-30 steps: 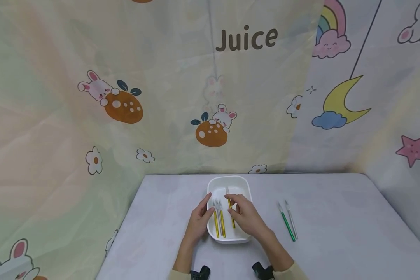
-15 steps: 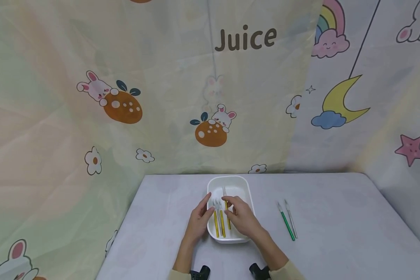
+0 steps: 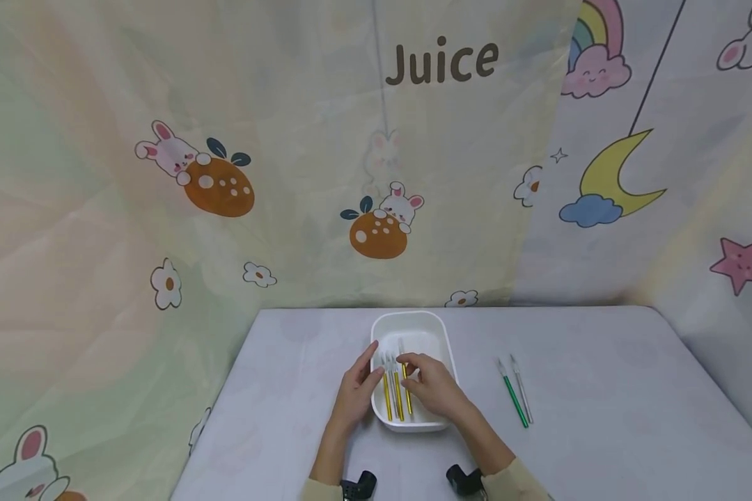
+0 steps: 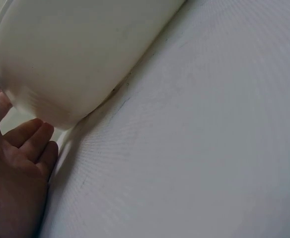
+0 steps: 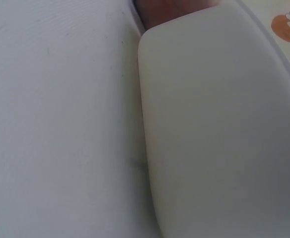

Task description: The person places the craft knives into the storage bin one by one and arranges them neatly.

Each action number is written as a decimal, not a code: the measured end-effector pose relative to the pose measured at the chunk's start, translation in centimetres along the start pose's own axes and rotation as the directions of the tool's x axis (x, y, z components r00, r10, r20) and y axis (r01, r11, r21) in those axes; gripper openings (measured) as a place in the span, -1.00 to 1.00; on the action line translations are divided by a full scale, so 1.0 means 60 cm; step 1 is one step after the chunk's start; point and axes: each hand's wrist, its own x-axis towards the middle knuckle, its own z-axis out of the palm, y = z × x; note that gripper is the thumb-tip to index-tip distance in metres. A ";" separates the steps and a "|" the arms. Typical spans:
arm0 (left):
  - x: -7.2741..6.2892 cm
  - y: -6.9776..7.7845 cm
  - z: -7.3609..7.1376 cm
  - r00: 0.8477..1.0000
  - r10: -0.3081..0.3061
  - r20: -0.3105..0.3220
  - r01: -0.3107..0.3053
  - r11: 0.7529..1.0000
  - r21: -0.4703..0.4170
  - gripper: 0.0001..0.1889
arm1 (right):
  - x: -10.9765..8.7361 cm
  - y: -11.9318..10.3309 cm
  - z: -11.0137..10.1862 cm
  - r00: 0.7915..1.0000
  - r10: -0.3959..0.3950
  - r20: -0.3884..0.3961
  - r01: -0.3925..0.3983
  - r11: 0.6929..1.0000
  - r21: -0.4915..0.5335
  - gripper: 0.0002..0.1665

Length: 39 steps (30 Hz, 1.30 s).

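In the head view my left hand (image 3: 354, 391) holds the left rim of a white tray (image 3: 440, 334), thumb over the edge. The left wrist view shows several of its fingers (image 4: 36, 139) against the tray's outer wall. Above the tray's middle, my right hand (image 3: 437, 387) pinches a slim yellow pen-like stick (image 3: 409, 402) with a pale, clear-looking tip. Several like it lie side by side in the tray's left part, among them a yellow stick (image 3: 387, 400) and one with a silvery barrel. Their exact kind is too small to tell. The right wrist view is mostly the tray's outer wall (image 5: 219, 124).
Right of the tray, a green pen-like stick (image 3: 517, 402) and a silvery one (image 3: 523, 396) lie on the white-covered table (image 3: 614, 390). A printed cloth backdrop (image 3: 301, 174) hangs behind the table's far edge.
My right hand has moved a little left with the yellow stick, bringing it close beside the other sticks. The left hand stays at the rim. The head view has tilted slightly down.
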 end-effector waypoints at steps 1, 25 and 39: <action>0.000 0.000 0.000 1.000 0.001 -0.001 -0.001 1.000 0.003 -0.44 | 0.001 0.000 0.000 1.000 0.002 0.007 -0.002 1.000 0.006 -0.52; 0.000 0.001 -0.001 1.000 0.017 0.008 -0.017 1.000 0.015 -0.42 | 0.004 0.001 0.012 0.991 0.077 0.108 -0.053 0.977 -0.205 -0.46; -0.002 0.004 -0.002 1.000 0.005 0.014 -0.005 1.000 -0.008 -0.41 | 0.001 0.000 0.014 0.993 0.064 0.095 -0.037 0.965 -0.261 -0.45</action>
